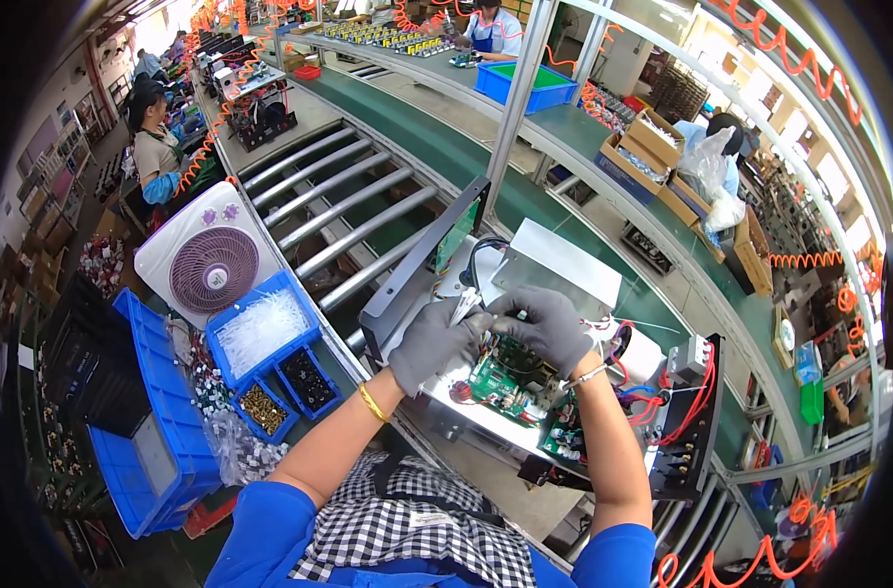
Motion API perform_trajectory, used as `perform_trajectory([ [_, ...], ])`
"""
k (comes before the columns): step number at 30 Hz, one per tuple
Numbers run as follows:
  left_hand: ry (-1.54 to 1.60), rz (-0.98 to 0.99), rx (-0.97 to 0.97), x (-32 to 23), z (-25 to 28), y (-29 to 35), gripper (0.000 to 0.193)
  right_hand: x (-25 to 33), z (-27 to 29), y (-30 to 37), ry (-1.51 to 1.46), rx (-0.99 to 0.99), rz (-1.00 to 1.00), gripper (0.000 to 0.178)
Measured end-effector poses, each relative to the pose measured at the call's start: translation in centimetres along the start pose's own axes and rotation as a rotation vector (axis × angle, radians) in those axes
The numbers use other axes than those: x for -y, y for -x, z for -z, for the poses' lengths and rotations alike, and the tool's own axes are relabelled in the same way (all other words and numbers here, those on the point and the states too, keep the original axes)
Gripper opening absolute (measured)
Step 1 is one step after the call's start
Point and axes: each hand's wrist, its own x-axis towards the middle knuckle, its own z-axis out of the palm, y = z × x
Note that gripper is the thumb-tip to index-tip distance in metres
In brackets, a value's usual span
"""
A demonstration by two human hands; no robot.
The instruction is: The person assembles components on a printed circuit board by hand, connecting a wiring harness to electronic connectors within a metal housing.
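Observation:
Both my hands wear grey gloves and meet over an opened metal chassis with electronics inside. My left hand is closed, with a small bunch of white strips standing up from its fingers. Close beside it, my right hand is closed in a pinch near the black cables; whatever it pinches is too small to make out. Below the hands lies a green circuit board with wires and parts. Red wires run to the black end panel on the right.
On the left stand a fan, a blue bin of thin white strips, and small blue bins of brass pieces and black pieces. Metal rollers lie beyond. A frame post rises behind the chassis. Other people work farther off.

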Motion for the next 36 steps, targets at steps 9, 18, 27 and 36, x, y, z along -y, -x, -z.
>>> perform_trajectory([
  [9, 0.028, -0.058, -0.037, -0.6, -1.0, 0.3, 0.021, 0.5, 0.3, 0.7, 0.089, -0.043, -0.012, 0.017],
  [18, -0.075, -0.058, -0.013, -0.5, -0.5, 0.1, 0.025, 1.8, -0.6, 0.7, 0.680, -0.238, 0.276, 0.014],
  [27, -0.063, -0.121, -0.030, 0.7, -0.5, -0.1, 0.025, 3.6, -2.1, 1.3, -0.618, -0.265, -0.336, 0.018],
  [36, 0.094, -0.102, -0.129, 1.6, 0.9, 0.9, 0.033, 1.4, -1.5, 1.6, -1.154, -0.206, -0.395, 0.023],
])
